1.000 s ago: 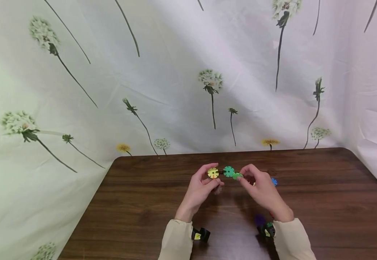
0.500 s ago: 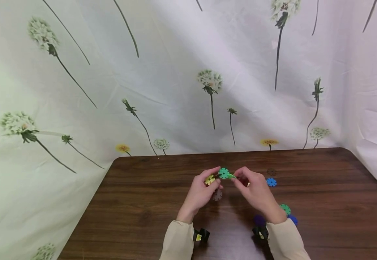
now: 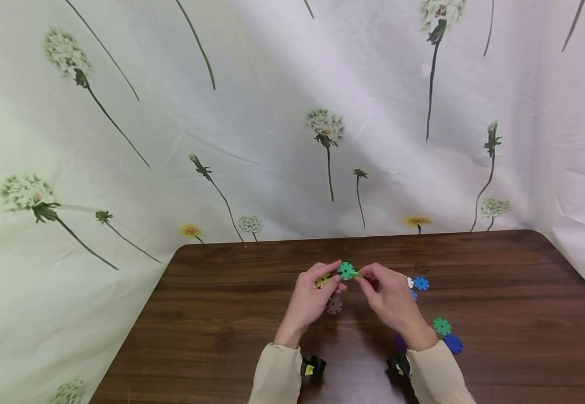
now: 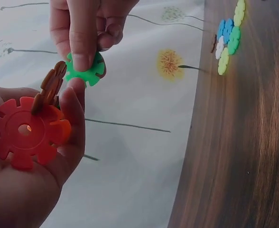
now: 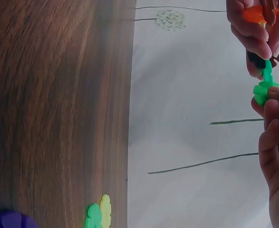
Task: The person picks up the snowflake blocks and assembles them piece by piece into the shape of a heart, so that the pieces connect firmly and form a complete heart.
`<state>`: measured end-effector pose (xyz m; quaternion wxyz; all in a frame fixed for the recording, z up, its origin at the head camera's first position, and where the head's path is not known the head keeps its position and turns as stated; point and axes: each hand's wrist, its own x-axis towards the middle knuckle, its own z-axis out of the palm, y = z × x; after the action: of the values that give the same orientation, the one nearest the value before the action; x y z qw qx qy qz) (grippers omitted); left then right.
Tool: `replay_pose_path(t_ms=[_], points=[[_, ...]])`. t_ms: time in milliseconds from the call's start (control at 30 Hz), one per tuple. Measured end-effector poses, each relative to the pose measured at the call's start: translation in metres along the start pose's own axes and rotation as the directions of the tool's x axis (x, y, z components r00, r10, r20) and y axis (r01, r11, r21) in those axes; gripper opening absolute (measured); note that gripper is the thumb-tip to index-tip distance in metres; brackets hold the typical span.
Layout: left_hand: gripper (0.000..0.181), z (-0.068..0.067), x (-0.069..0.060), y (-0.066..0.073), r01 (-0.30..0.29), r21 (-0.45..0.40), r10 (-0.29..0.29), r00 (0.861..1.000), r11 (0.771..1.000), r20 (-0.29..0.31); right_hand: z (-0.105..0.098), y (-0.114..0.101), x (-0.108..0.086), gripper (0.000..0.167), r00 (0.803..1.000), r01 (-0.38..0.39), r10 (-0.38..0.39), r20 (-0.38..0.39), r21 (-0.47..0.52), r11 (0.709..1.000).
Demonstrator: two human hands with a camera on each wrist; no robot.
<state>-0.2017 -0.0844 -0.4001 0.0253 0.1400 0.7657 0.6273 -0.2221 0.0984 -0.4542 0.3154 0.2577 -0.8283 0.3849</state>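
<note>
Now farther left, right fingers (image 5: 271,136) pinch green disc (image 5: 261,94).

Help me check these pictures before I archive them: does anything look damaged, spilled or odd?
Nothing stands out as damaged or spilled. The brown disc stands at an angle to the red disc by the left hand, but that looks like a slotted joint. The backdrop just shows some creases.

Sleeves, one pair: plain cream cloth left sleeve (image 3: 277,375), long, ending at the wrist; plain cream cloth right sleeve (image 3: 440,375), matching. Wrist cameras, two: small boxy black left wrist camera (image 3: 317,365), with small yellow label (image 3: 309,370), dark print illegible; black right wrist camera (image 3: 397,365), pale marking (image 3: 399,368), too blurred to read. Left grip (image 3: 306,302) and right grip (image 3: 394,302): bare.
</note>
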Motion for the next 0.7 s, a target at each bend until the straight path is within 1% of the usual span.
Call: replay_pose_path(t_ms=[33,167,267,333,433,533,667,700], points=[[0.035,0.000,0.001,-0.001,-0.004,-0.004,0.004,1.000,1.000,-0.001,0.000,0.000,0.000,0.021,1.000,-0.003,0.003,-0.004,-0.001,1.000],[0.035,0.001,0.007,-0.017,0.011,-0.032,-0.011,1.000,0.999,-0.004,0.000,0.001,0.000,0.020,1.000,-0.020,0.020,-0.005,0.010,1.000],[0.036,0.002,0.010,-0.029,0.037,-0.052,-0.037,0.999,0.998,-0.006,0.000,0.003,0.001,0.020,0.999,-0.042,0.042,0.003,0.033,0.999],[0.036,0.002,0.011,-0.032,0.051,-0.060,-0.051,0.999,0.997,-0.003,-0.001,0.004,0.001,0.020,0.998,-0.061,0.060,0.011,0.047,0.997],[0.037,0.003,0.011,-0.033,0.072,-0.062,-0.072,0.997,0.995,0.004,-0.001,0.006,0.001,0.020,0.996,-0.085,0.083,0.025,0.058,0.995],[0.036,0.003,0.007,-0.022,0.085,-0.050,-0.084,0.996,0.995,0.016,-0.002,0.006,0.001,0.020,0.994,-0.104,0.102,0.044,0.071,0.992],[0.035,0.002,0.007,-0.022,0.083,-0.023,-0.083,0.996,0.996,0.022,-0.002,0.006,0.000,0.020,0.989,-0.131,0.126,0.072,0.081,0.988],[0.035,0.002,0.008,-0.025,0.081,-0.019,-0.080,0.997,0.997,0.022,-0.002,0.006,0.000,0.020,0.988,-0.137,0.131,0.079,0.082,0.987]])
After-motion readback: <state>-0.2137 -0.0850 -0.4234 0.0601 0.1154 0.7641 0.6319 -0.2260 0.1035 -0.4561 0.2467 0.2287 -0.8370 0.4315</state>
